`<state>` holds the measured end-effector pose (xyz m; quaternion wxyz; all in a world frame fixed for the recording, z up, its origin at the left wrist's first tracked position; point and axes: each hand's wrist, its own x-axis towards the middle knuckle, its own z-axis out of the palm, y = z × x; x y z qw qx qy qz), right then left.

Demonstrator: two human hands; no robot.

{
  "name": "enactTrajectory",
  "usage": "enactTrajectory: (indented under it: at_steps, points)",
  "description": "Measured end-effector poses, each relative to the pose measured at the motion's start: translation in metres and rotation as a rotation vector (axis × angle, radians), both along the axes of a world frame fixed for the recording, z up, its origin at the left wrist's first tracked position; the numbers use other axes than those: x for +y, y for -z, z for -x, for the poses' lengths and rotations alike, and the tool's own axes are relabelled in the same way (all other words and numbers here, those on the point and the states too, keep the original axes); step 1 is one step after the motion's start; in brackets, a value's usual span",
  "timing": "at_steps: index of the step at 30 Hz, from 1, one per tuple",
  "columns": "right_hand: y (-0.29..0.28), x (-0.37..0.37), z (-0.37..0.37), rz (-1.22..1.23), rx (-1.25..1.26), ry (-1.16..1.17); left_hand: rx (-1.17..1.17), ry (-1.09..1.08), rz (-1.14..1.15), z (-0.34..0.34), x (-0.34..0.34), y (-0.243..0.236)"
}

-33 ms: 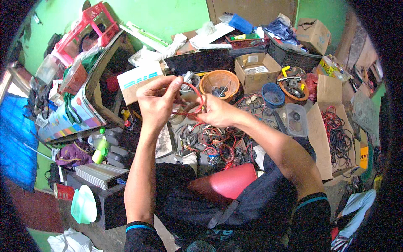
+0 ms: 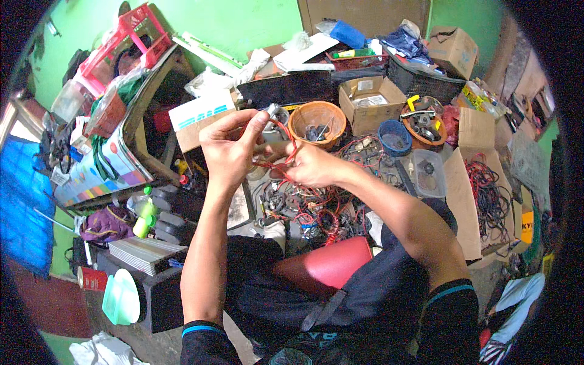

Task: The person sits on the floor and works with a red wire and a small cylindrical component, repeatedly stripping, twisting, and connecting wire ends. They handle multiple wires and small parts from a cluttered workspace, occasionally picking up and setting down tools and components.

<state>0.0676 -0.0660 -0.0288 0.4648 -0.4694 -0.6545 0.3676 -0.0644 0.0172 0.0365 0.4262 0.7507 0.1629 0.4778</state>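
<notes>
A looped red wire point(image 2: 286, 129) is held up in front of me between both hands. My left hand point(image 2: 229, 143) is closed, with thumb and forefinger pinching the upper part of the wire. My right hand point(image 2: 307, 164) closes on the lower right side of the loop, its fingers reaching toward the left hand; its fingertips are partly hidden. Below the hands lies a tangled heap of wires and small parts point(image 2: 316, 210) on the floor. Just behind the hands stands an orange basin point(image 2: 331, 109) with dark parts in it.
To the right are a blue basket point(image 2: 395, 135), a clear plastic tub point(image 2: 429, 176) and an open cardboard box point(image 2: 462, 210) with red and black cables. A smaller carton point(image 2: 372, 112) stands behind. At left are a cluttered shelf point(image 2: 131, 155) and a black box point(image 2: 158, 301).
My right hand has shifted slightly left, its fingers now stretching closer to my left hand. The wire loop has changed shape a little. My left hand has barely moved.
</notes>
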Motion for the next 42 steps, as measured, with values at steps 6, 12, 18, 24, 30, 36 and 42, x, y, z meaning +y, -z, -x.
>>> enactTrajectory:
  at_steps: [6, 12, 18, 24, 30, 36, 42]
  points:
    - [0.011, 0.002, -0.056, -0.025, -0.591, 0.376, -0.194, -0.218, -0.053, 0.005, 0.026, -0.003]
    - [0.121, -0.086, -0.24, 0.933, -1.259, 0.803, -0.365, -0.14, 0.103, 0.008, 0.035, -0.013]
    - [0.04, -0.008, -0.1, -0.115, -0.697, 0.498, -0.097, -0.045, 0.059, 0.007, 0.027, -0.002]
    - [-0.011, 0.01, -0.002, -0.091, 0.009, 0.0, -0.031, -0.02, 0.014, 0.002, 0.011, -0.006]
    - [-0.011, -0.005, -0.031, 0.207, 0.26, -0.019, -0.034, -0.004, 0.062, 0.004, 0.011, -0.005]
    - [-0.019, -0.013, -0.009, 0.31, 0.46, -0.219, -0.046, 0.047, 0.059, -0.008, -0.009, -0.002]
    - [0.008, 0.007, -0.037, 0.206, -0.335, 0.115, -0.141, -0.049, 0.034, -0.003, 0.003, 0.0]
